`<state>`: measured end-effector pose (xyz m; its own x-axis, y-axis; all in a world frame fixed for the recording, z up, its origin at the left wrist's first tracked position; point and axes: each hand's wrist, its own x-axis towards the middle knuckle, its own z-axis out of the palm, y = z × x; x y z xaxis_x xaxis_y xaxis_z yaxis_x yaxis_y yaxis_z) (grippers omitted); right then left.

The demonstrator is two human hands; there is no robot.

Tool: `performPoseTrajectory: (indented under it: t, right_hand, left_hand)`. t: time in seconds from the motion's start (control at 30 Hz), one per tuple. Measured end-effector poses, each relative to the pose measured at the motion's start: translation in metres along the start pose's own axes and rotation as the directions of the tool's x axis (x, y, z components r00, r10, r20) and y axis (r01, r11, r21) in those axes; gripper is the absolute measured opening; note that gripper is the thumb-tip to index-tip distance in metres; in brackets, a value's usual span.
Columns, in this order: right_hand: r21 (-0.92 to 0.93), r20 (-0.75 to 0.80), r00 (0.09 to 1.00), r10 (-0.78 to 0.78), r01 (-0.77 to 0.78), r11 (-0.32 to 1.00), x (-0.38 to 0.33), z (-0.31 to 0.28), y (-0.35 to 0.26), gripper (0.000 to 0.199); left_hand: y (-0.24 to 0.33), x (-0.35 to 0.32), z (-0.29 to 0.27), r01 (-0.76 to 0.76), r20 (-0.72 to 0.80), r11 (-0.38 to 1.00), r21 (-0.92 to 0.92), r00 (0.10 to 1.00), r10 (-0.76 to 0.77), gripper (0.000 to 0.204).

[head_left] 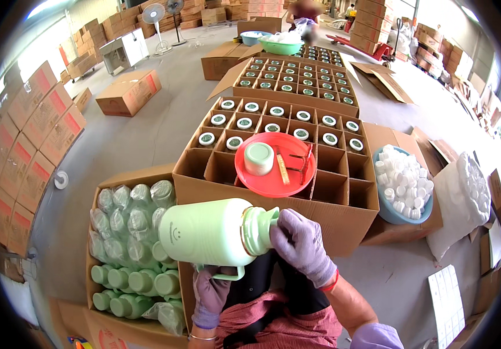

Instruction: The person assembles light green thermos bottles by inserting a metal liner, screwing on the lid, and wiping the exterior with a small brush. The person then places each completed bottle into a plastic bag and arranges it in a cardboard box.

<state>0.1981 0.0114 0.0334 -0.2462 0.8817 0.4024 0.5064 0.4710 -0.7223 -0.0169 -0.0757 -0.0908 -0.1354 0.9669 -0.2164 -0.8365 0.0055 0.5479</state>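
Observation:
A pale green thermos jug (pixel 204 231) lies on its side in front of me, its mouth toward the right. My left hand (pixel 211 294), in a grey-purple glove, is closed on the jug from below, by its handle; the jug hides part of the fingers. My right hand (pixel 304 244), gloved too, is closed against the jug's spout, and whatever its fingers hold is hidden. Just beyond, a red round tray (pixel 256 181) rests on a divided carton, bearing a pale green cup-like lid (pixel 258 158), a wooden-handled tool (pixel 282 166) and a dark red metal tool (pixel 305 167).
The divided carton (pixel 227 195) holds several white-rimmed jars or lids. At left, an open carton (pixel 140 174) contains wrapped green jugs. A blue basin (pixel 385 216) of white caps stands at right beside a white sack (pixel 451 212). A person (pixel 304 10) is far back.

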Motion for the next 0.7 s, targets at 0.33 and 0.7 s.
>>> performPoseTrajectory:
  t: [0.33, 0.7]
  right_hand:
    - [-0.111, 0.052, 0.993, -0.102, 0.107, 0.988, 0.118, 0.038, 0.089, 0.038]
    - [0.239, 0.066, 0.926, -0.372, 0.347, 0.907, 0.134, 0.015, 0.058, 0.081]
  left_hand:
    - [0.008, 0.040, -0.029, -0.040, -0.074, 0.954, -0.297, 0.997, 0.019, 0.025]
    - [0.028, 0.038, -0.023, 0.102, 0.008, 0.914, -0.394, 0.994, -0.107, 0.021]
